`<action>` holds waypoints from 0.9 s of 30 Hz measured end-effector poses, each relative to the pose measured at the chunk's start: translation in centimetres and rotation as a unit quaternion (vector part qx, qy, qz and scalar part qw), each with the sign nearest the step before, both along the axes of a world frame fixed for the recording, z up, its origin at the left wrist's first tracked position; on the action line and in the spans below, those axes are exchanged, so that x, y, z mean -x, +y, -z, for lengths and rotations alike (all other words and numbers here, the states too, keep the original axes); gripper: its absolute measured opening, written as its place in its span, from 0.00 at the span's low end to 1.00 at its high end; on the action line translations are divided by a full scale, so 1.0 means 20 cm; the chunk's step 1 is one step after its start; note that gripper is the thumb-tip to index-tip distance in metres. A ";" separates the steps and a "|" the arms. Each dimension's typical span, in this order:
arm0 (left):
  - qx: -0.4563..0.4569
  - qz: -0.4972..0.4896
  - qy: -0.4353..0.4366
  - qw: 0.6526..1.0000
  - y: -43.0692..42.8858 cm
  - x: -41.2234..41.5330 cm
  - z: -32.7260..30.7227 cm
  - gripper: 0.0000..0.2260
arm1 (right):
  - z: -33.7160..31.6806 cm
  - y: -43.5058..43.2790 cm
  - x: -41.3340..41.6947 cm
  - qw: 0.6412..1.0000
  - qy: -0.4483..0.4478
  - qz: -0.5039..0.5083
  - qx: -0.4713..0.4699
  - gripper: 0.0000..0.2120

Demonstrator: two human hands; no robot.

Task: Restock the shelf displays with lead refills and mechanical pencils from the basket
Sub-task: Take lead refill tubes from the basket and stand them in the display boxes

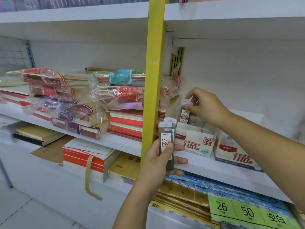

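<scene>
A person is standing at white shop shelving, and both bare hands are reaching forward. In the lower centre of the frame the left hand (158,162) is gripping two dark lead refill tubes (165,139) upright, with the thumb pressing across their fronts and the fingers curling round behind. Right of centre the right hand (206,106) is pinching the cap of a third refill tube (184,115) between thumb and fingertips. It is holding the tube upright at the back rim of a white display box (196,142) marked HB 0.5, which is sitting on the shelf (214,169). Whether the tube's lower end is inside the box is not clear. A second display box (234,154) is standing just beside it to the right. A yellow post (156,71) is running down the centre of the frame. Left of it, plastic-wrapped notebook stacks (79,103) are lying on the shelves. A green price sign (244,212) is showing at the lower right
</scene>
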State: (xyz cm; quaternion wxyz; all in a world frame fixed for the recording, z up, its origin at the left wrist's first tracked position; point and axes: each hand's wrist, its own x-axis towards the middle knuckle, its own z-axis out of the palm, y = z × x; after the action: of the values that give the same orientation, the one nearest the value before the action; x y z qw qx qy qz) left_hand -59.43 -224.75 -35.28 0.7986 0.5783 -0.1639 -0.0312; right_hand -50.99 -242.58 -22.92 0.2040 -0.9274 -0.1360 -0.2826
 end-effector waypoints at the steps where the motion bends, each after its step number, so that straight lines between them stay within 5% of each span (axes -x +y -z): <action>1: 0.001 0.001 0.001 1.000 0.00 0.00 0.00 0.08 | 0.00 0.00 -0.01 1.000 0.011 0.007 -0.005 0.09; 7: 0.005 -0.001 -0.009 1.000 0.00 0.01 0.00 0.07 | 0.02 0.00 0.03 0.993 -0.051 0.054 0.096 0.11; 9: 0.007 -0.003 -0.014 1.000 0.01 0.01 -0.01 0.07 | 0.03 0.01 0.12 0.997 -0.059 0.013 0.044 0.10; 13: 0.013 -0.005 -0.025 1.000 -0.01 0.02 -0.01 0.07 | 0.07 0.08 0.33 0.977 0.127 -0.134 -0.105 0.09; 17: 0.020 -0.005 -0.021 1.000 -0.03 0.03 -0.01 0.09 | 0.11 0.09 0.38 0.962 0.170 -0.130 -0.169 0.11; 24: 0.013 -0.019 -0.009 1.000 -0.01 0.02 -0.01 0.09 | -0.03 -0.04 0.34 0.931 -0.025 -0.088 -0.354 0.05; 27: 0.004 -0.023 -0.012 1.000 -0.01 0.01 -0.01 0.09 | -0.07 -0.06 0.29 0.945 -0.121 -0.091 -0.291 0.07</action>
State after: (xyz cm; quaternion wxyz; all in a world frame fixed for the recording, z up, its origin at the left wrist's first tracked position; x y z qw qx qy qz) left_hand -59.68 -225.04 -35.13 0.7994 0.5791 -0.1599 -0.0052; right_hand -56.80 -243.75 -21.45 0.4721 -0.7698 -0.1557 -0.4003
